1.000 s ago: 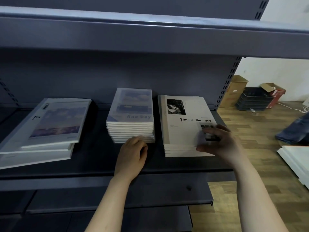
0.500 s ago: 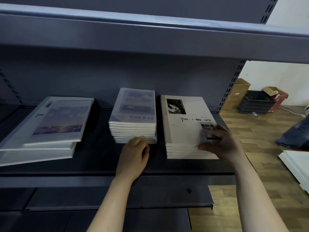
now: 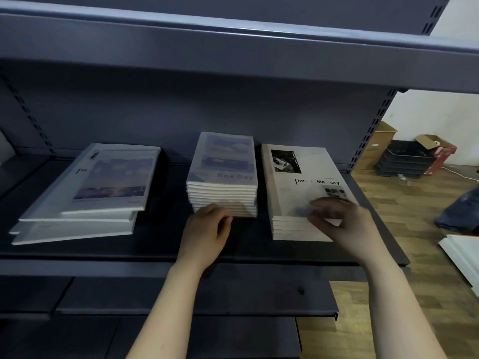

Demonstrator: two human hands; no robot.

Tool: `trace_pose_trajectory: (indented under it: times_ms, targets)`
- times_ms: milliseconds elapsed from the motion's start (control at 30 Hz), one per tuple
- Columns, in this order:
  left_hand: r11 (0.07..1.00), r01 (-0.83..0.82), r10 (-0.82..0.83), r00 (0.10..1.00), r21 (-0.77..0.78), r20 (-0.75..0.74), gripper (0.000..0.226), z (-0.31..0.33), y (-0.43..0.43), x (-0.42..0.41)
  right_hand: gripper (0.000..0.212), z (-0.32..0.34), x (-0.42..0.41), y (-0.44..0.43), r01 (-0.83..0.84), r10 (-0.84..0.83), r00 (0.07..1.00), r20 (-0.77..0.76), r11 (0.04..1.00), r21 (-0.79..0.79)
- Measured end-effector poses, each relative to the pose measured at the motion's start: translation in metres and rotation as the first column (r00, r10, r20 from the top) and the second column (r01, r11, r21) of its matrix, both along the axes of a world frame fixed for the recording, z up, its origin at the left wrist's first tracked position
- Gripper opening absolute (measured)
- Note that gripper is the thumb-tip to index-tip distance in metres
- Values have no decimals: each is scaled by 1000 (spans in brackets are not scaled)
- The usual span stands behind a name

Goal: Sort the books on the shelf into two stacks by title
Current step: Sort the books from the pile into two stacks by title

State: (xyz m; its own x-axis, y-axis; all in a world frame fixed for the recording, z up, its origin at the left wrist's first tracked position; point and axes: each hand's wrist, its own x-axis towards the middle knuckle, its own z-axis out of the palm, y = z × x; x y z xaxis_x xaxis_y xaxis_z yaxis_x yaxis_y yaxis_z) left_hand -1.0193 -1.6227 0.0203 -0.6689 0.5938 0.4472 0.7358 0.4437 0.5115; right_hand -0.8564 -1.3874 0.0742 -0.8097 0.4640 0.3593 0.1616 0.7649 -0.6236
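Resting on the dark shelf point(image 3: 155, 251), the left hand point(image 3: 207, 229) lies palm down with its fingers loosely bent, their tips touching the near edge of the middle stack point(image 3: 223, 177), whose top cover reads "fine Day"; it grips nothing; just beside that, across a narrow gap, sits the right stack point(image 3: 293, 200), its top cover showing parts of the words "Time & Memory"; the right hand point(image 3: 344, 224) lies over the near right corner of this stack, fingers on the top cover, yet it is blurred, so I cannot tell whether it pinches a book or only touches it; well apart to the left lies a loose pile point(image 3: 85, 203) of mixed books, set askew; past the shelf's right end a cardboard box point(image 3: 383, 141) and black trays point(image 3: 407, 161) stand on a wooden floor point(image 3: 414, 229).
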Motion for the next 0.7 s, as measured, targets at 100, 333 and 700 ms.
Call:
trace_pose_trajectory:
  times_ms: [100, 333, 700]
  targets:
    - [999, -36, 37, 999, 37, -33, 9, 7, -15, -7, 17, 2, -14, -22, -55, 55, 998, -25, 998, -8]
    - [988, -143, 148, 985, 53, -93, 8, 23, -60, -26, 18, 4, -54, -75, -175, 174, 983, -57, 985, -1]
    - [927, -369, 373, 924, 61, -80, 8, 31, -141, -80, 14, -27, -101, -140, -291, 290, 956, 40, 957, 22]
